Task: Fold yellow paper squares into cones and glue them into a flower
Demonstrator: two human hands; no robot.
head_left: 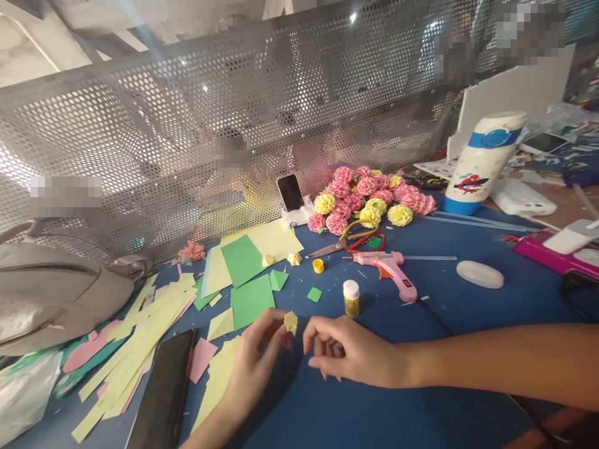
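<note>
My left hand [255,358] pinches a small folded yellow paper piece [291,322] between thumb and fingertips, just above the blue table cover [468,312]. My right hand [349,352] hovers a little to the right of it, fingers curled and loosely apart, holding nothing that I can see. A small glue bottle [350,298] with a white cap stands just beyond the hands. Green paper sheets [248,280] and yellow paper sheets [271,240] lie behind my left hand.
Yellow and pink paper strips [135,343] and a dark phone [163,390] lie at left. A pink glue gun [390,269], scissors [344,240], a heap of paper flowers [369,199], a standing phone [291,193] and a white bottle [482,162] sit farther back. A perforated metal screen [234,125] closes the far edge.
</note>
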